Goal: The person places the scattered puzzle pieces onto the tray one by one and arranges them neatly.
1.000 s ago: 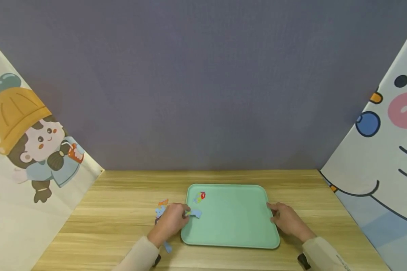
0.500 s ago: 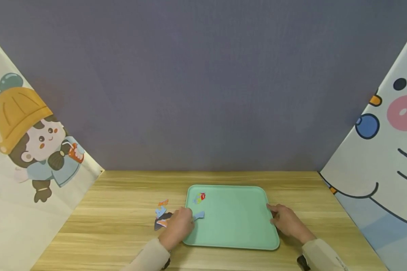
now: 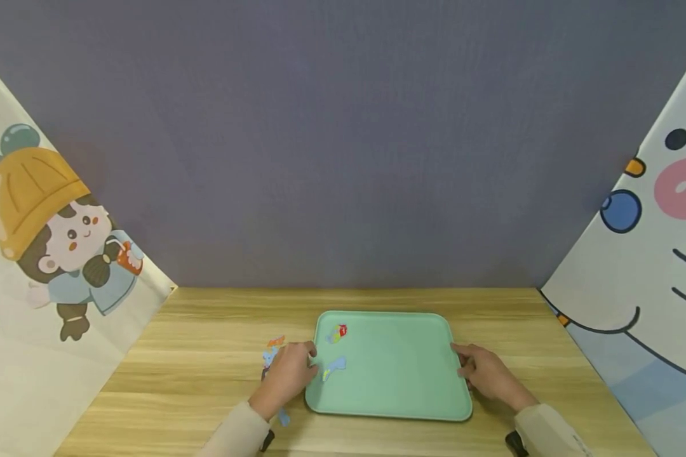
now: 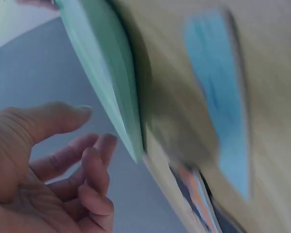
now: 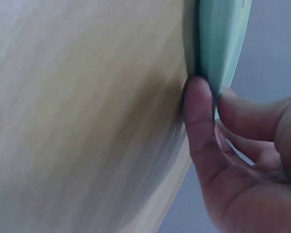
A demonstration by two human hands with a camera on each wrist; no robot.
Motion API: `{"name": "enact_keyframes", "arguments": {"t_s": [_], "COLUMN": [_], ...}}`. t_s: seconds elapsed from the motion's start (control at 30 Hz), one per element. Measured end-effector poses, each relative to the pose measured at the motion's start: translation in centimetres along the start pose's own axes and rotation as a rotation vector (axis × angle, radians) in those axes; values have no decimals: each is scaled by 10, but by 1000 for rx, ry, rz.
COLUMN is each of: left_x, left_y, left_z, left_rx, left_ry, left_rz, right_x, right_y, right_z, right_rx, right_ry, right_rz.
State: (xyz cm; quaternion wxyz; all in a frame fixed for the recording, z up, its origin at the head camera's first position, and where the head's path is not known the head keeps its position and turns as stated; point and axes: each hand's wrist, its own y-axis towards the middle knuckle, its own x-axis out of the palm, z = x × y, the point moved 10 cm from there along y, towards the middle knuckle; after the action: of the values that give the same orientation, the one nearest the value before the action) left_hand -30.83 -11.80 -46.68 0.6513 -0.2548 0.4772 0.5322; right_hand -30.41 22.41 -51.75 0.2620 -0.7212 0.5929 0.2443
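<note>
Your left hand (image 3: 288, 371) is at the left edge of the mint-green tray (image 3: 397, 371), thumb apart from the loosely bent fingers, with nothing between them. Your right hand (image 3: 484, 372) pinches the tray's right edge between thumb and fingers. The tray lies on the wooden tabletop (image 3: 200, 362), right of its middle and well apart from its left edge. Near the tray's far left corner you have a small red-and-yellow piece (image 3: 338, 332); nearer you, just inside the left edge beside your left fingertips, lies a light-blue piece (image 3: 335, 366) with a yellowish end. Outside that edge, on the tabletop, are an orange piece (image 3: 276, 341), a pale-blue piece (image 3: 269, 357) and a dark piece mostly covered by your left hand. A blue strip (image 3: 284, 417) lies beside your left wrist, off the tray's near left corner. A grey panel (image 3: 343, 146) stands behind the tabletop's far edge.
</note>
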Motion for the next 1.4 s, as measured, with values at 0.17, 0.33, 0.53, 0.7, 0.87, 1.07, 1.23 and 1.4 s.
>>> {"name": "enact_keyframes", "arguments": {"t_s": [0.17, 0.33, 0.53, 0.7, 0.87, 1.07, 1.23, 1.4], "left_x": [-19, -25, -25, -21, -21, -22, -19, -17], "left_y": [-2, -8, -15, -20, -21, -17, -12, -6], "left_z": [-16, -41, -63, -73, -74, -82, -87, -90], "left_rx": [53, 13, -35, -50, -50, -83, -84, -101], "left_ry": [-20, -30, -13, 46, 69, 69, 60, 43], "left_rz": [36, 25, -11, -49, -45, -37, -50, -51], "right_x": [-3, -5, -8, -8, -7, -6, -6, -4], "right_y": [-1, -1, -2, -2, -1, -1, 1, 2], "right_z": [0, 2, 0, -2, -4, -5, -6, -7], "right_rx": [10, 18, -27, -54, -80, -77, -81, -78], "right_ry": [32, -10, -91, -121, -143, -146, -136, -143], "right_rz": [-6, -7, 5, 11, 10, 3, -4, -9]}}
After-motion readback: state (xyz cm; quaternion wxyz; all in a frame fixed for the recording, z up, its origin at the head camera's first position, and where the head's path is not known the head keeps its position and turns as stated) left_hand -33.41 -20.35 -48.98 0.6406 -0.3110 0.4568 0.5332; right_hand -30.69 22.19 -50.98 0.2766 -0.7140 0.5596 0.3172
